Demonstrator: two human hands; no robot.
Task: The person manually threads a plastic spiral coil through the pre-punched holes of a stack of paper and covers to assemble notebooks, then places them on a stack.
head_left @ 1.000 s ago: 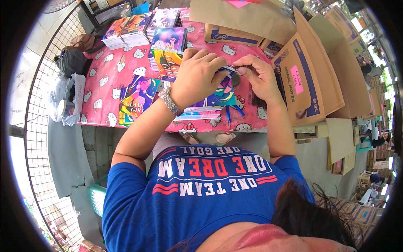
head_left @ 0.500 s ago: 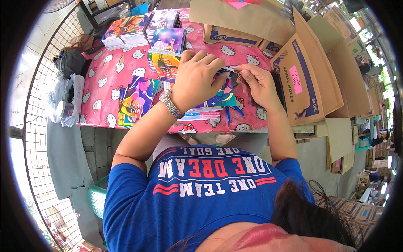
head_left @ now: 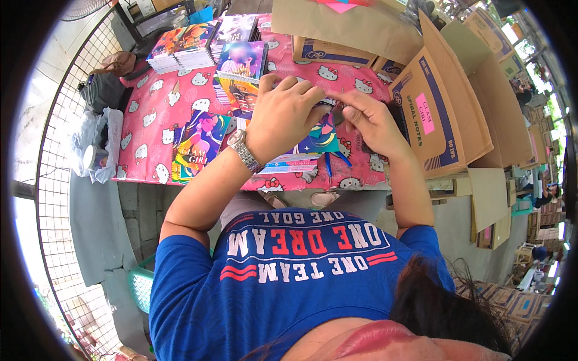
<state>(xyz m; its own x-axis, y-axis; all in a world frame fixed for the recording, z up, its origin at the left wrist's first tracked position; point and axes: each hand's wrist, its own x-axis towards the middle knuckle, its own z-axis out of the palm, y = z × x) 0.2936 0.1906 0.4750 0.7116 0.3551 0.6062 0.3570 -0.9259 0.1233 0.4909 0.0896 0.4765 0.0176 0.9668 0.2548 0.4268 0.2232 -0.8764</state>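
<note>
A spiral notebook (head_left: 325, 139) with a bright purple and teal cover lies on top of a small stack in front of me, mostly under my hands. My left hand (head_left: 286, 114), with a metal watch on its wrist, curls its fingers over the notebook's far part, thumb near the bound edge. At that edge's right end, my right hand (head_left: 372, 125) brings index finger and thumb close together; what they pinch is too small to make out. Blue handles (head_left: 342, 158) of a hand tool stick out beside the stack's right side. Left of my watch lie more purple-covered notebooks (head_left: 198, 141).
Taller notebook stacks (head_left: 238, 84) stand just beyond my left hand, and others (head_left: 183, 45) at the far left. An open cardboard box (head_left: 433, 114) borders the table's right side. A plastic bag (head_left: 99, 144) hangs at the left edge of the pink patterned tablecloth (head_left: 144, 114).
My right index finger has stretched further left along the notebook's bound edge, and the right hand has turned slightly. My left hand stays in nearly the same place.
</note>
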